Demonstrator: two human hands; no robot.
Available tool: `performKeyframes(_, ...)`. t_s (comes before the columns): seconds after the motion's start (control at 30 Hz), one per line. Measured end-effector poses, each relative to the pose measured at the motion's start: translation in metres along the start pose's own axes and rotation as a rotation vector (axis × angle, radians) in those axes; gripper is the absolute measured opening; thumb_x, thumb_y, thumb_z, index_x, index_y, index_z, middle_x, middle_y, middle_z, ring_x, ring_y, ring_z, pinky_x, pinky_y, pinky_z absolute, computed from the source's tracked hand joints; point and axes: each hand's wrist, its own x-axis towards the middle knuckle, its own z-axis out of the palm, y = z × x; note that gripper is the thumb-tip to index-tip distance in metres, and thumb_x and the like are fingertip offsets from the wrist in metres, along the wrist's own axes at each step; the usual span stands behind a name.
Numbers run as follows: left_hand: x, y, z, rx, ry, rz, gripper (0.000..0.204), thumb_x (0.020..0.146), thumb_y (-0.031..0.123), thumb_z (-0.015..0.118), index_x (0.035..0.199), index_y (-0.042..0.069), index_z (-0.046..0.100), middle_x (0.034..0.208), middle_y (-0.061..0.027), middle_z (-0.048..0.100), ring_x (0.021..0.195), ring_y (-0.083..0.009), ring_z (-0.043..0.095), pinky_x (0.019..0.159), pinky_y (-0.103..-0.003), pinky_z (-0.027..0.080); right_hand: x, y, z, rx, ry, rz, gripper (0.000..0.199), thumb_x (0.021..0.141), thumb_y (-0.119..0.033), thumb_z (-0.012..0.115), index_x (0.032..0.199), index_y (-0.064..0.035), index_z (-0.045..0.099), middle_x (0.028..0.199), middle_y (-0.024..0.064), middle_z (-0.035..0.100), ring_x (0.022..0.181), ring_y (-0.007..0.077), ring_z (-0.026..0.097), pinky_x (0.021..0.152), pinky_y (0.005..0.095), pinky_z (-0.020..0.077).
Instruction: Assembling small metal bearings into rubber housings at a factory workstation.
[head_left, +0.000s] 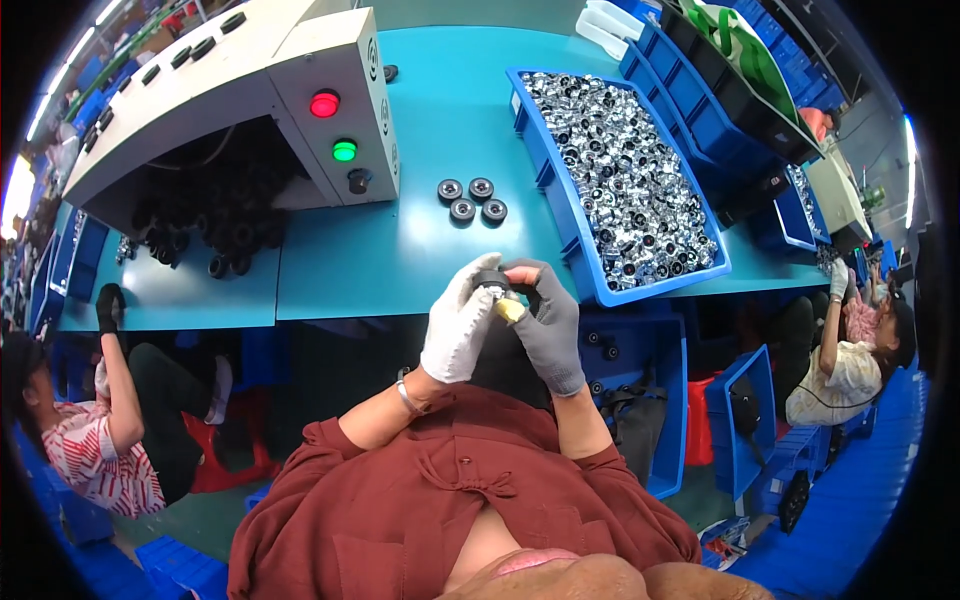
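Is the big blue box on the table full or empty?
Full. The blue bin is heaped nearly to its rim with small shiny silver parts; no bare bottom shows.

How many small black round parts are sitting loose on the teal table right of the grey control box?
4, clustered together: small black round parts at back left, back right, front left, front right. More may lie hidden elsewhere.

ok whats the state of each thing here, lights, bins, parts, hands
red lamp, lit
green lamp, lit
blue bin, full of shiny metal parts
four black round parts, loose on the table, clustered
small black round part, pinched between both hands
left hand, white glove, gripping
right hand, grey glove, gripping
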Motion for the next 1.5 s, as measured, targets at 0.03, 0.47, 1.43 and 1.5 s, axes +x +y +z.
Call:
performKeyframes(0.03, -0.001, 0.005, 0.003, 0.118, -0.013, 0.032, 0.041, 0.1, 0.017, 0.064, 0.135, 0.0, 0.056, 0.124, -0.0087, 0.06, 0.104, -0.016, 0.063, 0.093, -0.03, 0.05, -0.001, 0.001, 0.001, 0.106, 0.016, 0.018, 0.027, 0.089, -0.005, 0.07, 0.114, 0.0025, 0.062, 0.115, 0.0079, 0.062, 0.107, 0.0155, 0.06, 0.096, 0.0292, 0.0477)
performKeyframes(0.47, 0.007, 0.024, 0.016, 0.451, 0.158, 0.162, 0.015, 0.092, 0.004, 0.07, 0.106, 0.0, 0.074, 0.09, -0.0014, 0.064, 0.082, -0.0095, 0.06, 0.076, -0.024, 0.048, -0.003, -0.004, 0.016, 0.17, 0.147, 0.047, 0.025, 0.088, 0.002, 0.067, 0.112, 0.0031, 0.06, 0.106, 0.008, 0.065, 0.099, 0.0136, 0.062, 0.091, 0.0268, 0.0494)
performKeyframes(1.43, 0.012, 0.011, -0.011, 0.631, 0.075, 0.215, 0.016, 0.083, -0.005, 0.07, 0.099, -0.003, 0.071, 0.126, -0.0127, 0.06, 0.102, -0.0162, 0.064, 0.086, -0.028, 0.053, -0.016, -0.01, 0.018, 0.314, 0.115, 0.253, 0.035, 0.09, 0.005, 0.05, 0.121, 0.0073, 0.063, 0.109, 0.0063, 0.068, 0.097, 0.0082, 0.061, 0.086, 0.0215, 0.0488)
performKeyframes(1.5, 0.009, 0.01, -0.01, 0.39, 0.079, 0.075, 0.022, 0.085, -0.003, 0.07, 0.107, -0.004, 0.069, 0.125, -0.0111, 0.061, 0.104, -0.0161, 0.064, 0.087, -0.028, 0.052, -0.016, -0.008, 0.017, 0.338, 0.113, 0.252, 0.033, 0.09, 0.005, 0.051, 0.12, 0.0071, 0.064, 0.109, 0.0059, 0.068, 0.097, 0.0077, 0.061, 0.086, 0.0212, 0.0486)
